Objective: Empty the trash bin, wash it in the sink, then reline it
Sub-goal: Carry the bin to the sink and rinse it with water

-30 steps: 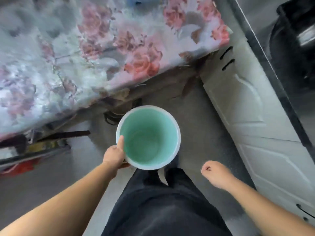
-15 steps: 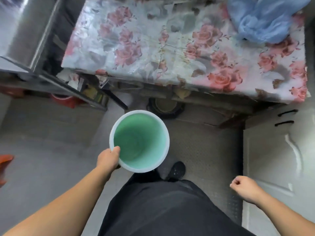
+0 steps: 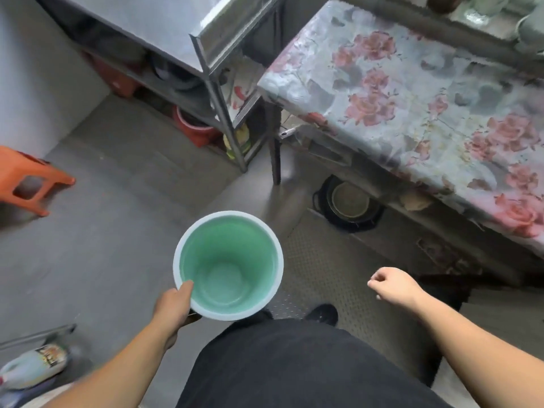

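Observation:
A round trash bin (image 3: 229,266) with a green inside and a pale rim hangs upright above the grey floor, in front of my legs. Nothing lies in it and it has no liner. My left hand (image 3: 173,304) grips its near-left rim, thumb over the edge inside. Off to the right, at the same height, my right hand (image 3: 391,285) is curled into a loose fist with nothing in it, apart from the bin.
A table under a floral cloth (image 3: 426,107) fills the upper right, with a dark pan (image 3: 348,203) on the floor beneath. A steel shelf rack (image 3: 217,92) stands at top centre. An orange stool (image 3: 26,181) is at left, a plastic bottle (image 3: 35,363) at lower left.
My view has swung left: the white cabinet has left the frame, the steel rack and orange stool have come in. The bin stays in my left hand.

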`<act>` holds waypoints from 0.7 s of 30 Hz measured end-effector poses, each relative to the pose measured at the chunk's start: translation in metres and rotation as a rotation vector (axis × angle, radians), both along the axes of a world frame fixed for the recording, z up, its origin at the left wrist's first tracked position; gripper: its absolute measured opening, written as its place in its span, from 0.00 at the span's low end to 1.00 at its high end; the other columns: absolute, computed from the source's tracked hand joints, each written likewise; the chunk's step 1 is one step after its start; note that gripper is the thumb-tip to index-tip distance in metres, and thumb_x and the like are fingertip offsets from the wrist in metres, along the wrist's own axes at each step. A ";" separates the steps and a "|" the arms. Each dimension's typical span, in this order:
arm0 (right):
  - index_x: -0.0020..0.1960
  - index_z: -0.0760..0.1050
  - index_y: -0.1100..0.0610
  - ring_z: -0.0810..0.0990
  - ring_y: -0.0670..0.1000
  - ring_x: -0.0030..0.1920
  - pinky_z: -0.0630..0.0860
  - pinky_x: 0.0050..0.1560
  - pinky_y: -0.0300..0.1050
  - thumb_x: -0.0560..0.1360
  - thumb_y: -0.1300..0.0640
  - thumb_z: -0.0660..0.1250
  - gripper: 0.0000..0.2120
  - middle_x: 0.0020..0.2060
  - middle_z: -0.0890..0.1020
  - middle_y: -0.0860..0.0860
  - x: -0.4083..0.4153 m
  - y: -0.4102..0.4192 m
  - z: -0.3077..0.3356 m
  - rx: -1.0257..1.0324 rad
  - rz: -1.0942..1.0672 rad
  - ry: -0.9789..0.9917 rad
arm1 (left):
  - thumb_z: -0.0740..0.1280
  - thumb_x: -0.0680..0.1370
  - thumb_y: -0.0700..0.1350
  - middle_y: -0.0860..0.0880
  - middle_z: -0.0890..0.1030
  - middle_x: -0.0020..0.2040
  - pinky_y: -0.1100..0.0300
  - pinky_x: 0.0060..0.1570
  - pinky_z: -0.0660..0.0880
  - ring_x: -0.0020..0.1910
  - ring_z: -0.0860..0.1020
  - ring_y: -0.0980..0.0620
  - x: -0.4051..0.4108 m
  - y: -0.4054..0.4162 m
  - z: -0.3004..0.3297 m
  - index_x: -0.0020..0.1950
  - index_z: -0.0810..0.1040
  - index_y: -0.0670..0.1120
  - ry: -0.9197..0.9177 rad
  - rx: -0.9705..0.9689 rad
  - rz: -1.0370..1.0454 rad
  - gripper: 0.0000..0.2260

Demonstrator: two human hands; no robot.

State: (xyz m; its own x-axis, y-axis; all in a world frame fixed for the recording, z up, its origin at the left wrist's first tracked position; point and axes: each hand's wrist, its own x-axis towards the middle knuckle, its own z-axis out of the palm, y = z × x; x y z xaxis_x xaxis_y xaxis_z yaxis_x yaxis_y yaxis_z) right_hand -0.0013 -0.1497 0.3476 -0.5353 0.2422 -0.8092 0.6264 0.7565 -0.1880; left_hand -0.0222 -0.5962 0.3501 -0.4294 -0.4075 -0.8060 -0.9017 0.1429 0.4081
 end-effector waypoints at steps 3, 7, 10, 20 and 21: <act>0.48 0.80 0.53 0.82 0.49 0.46 0.76 0.48 0.43 0.75 0.51 0.65 0.07 0.40 0.84 0.48 -0.043 -0.061 0.007 -0.034 0.121 0.044 | 0.62 0.80 0.46 0.41 0.87 0.40 0.56 0.32 0.82 0.40 0.86 0.42 0.001 -0.042 -0.004 0.48 0.81 0.41 -0.012 0.042 0.057 0.11; 0.49 0.80 0.53 0.80 0.47 0.47 0.73 0.45 0.41 0.75 0.51 0.65 0.08 0.44 0.83 0.46 -0.081 -0.136 0.012 -0.075 0.243 0.059 | 0.63 0.80 0.45 0.38 0.86 0.42 0.52 0.36 0.83 0.41 0.86 0.40 -0.001 -0.095 -0.007 0.50 0.80 0.38 -0.015 0.054 0.122 0.12; 0.50 0.81 0.53 0.80 0.47 0.47 0.75 0.47 0.41 0.75 0.51 0.65 0.09 0.46 0.83 0.47 -0.099 -0.175 0.011 -0.081 0.340 0.020 | 0.63 0.80 0.46 0.38 0.86 0.43 0.53 0.36 0.83 0.42 0.85 0.40 -0.004 -0.128 -0.010 0.49 0.80 0.39 -0.004 0.042 0.182 0.11; 0.49 0.81 0.52 0.81 0.46 0.45 0.76 0.45 0.40 0.75 0.51 0.66 0.08 0.43 0.83 0.46 -0.175 -0.177 -0.006 0.066 0.481 -0.112 | 0.64 0.81 0.47 0.40 0.85 0.44 0.55 0.37 0.81 0.43 0.84 0.40 -0.053 -0.183 -0.014 0.45 0.78 0.43 -0.022 -0.017 0.358 0.09; 0.48 0.81 0.53 0.81 0.47 0.45 0.77 0.46 0.41 0.75 0.51 0.66 0.07 0.42 0.83 0.46 -0.188 -0.175 -0.011 0.074 0.485 -0.124 | 0.64 0.81 0.47 0.40 0.85 0.44 0.55 0.37 0.81 0.42 0.85 0.40 -0.061 -0.186 -0.015 0.45 0.78 0.44 -0.025 -0.026 0.367 0.09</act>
